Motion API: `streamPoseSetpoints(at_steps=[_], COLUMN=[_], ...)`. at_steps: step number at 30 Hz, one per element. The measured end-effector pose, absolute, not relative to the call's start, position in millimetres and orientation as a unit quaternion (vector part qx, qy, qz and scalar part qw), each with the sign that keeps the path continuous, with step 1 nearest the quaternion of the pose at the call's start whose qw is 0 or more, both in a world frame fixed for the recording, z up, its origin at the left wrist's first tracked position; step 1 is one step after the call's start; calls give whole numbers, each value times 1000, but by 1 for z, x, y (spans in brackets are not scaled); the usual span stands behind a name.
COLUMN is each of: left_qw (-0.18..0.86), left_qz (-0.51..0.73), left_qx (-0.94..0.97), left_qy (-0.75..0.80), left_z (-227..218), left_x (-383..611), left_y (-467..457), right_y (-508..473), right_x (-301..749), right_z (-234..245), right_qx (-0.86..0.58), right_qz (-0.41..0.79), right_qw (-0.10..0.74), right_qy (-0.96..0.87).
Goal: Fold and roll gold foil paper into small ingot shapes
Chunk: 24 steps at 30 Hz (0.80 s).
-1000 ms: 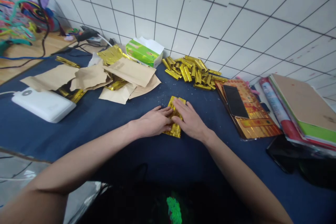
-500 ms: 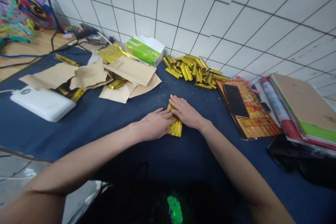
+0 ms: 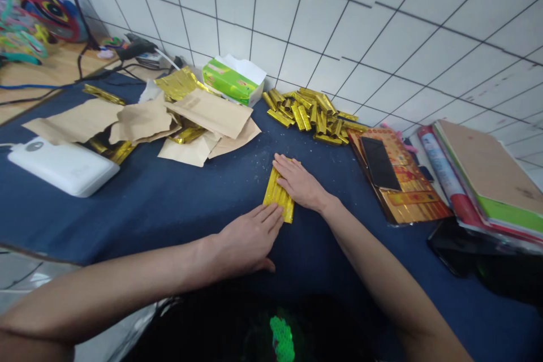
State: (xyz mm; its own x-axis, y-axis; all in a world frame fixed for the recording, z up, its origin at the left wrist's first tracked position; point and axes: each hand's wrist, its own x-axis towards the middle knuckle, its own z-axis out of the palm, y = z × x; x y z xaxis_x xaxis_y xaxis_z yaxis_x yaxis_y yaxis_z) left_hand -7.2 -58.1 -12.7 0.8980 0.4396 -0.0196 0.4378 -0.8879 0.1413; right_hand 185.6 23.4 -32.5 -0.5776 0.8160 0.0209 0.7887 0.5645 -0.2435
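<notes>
A folded strip of gold foil paper (image 3: 276, 197) lies on the dark blue table cover (image 3: 169, 203) in front of me. My right hand (image 3: 300, 184) rests flat on its right side, fingers stretched out and pressing it down. My left hand (image 3: 248, 236) lies flat on the cover just below the strip, its fingertips touching the strip's near end. Neither hand grips anything.
A heap of folded gold pieces (image 3: 311, 115) sits by the tiled wall. Brown paper sheets (image 3: 169, 121) with gold foil cover the left. A green tissue box (image 3: 231, 82), a white power bank (image 3: 63, 165), a black phone (image 3: 379, 162) on a gold stack, and books (image 3: 483, 181) lie around.
My left hand slid off the gold strip toward me and now touches only its near end. The strip is folded narrower than a second ago. My right hand stayed on it.
</notes>
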Motion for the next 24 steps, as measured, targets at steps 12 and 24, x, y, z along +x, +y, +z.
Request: streamPoseSetpoints(at_steps=[12,24], left_qw=[106,135], left_qz=[6,-11], left_qx=[969,966], left_qy=[223,219], left_z=[2,0], left_x=[-6,-10], left_y=[-53,-54], right_y=[-15,27], right_x=[174,188], right_z=[-3,-25], right_qx=[-407,-432], right_qz=[194,161], right_qw=[106,54], right_qy=[-886,-885])
